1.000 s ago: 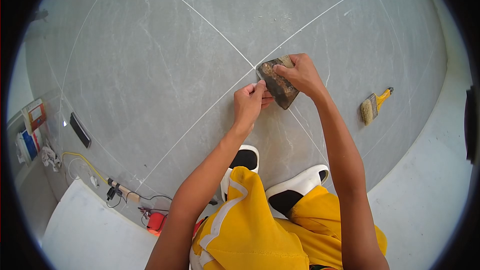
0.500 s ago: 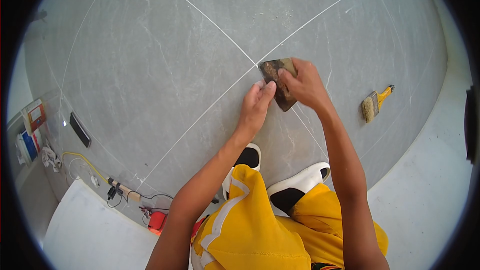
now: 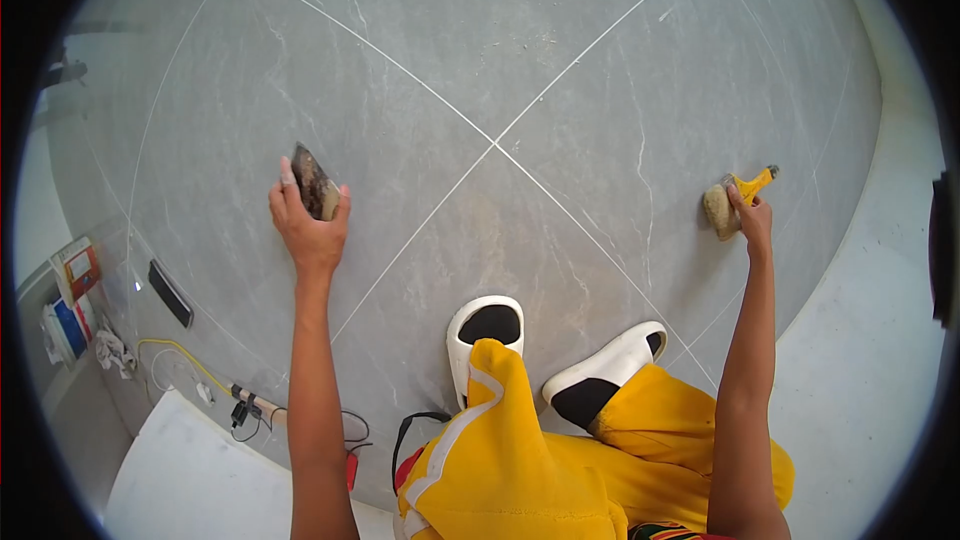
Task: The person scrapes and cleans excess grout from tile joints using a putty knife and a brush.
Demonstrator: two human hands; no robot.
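Note:
My left hand [image 3: 310,235] has its fingers and thumb closed round a flat scraper [image 3: 315,182], dirty and brown-stained, tilted over the grey tiles at the left. Far off to the right, my right hand [image 3: 757,225] pinches a paintbrush [image 3: 720,212] with a yellow handle and thick pale bristles. The brush's handle points up and to the right. Between the two hands, white joint lines [image 3: 494,143] cross on the tiled floor [image 3: 430,200].
My white shoes [image 3: 605,370] stand on the tiles below the crossing. A black phone-like slab [image 3: 170,293] lies at the left, near small boxes [image 3: 76,268], a crumpled cloth [image 3: 113,352] and a yellow cable [image 3: 185,352]. A pale strip of floor [image 3: 850,340] borders the tiles at right.
My hands have moved apart from the joint crossing. The scraper passed from my right hand to my left, which carried it left; my right hand went right and took hold of the paintbrush.

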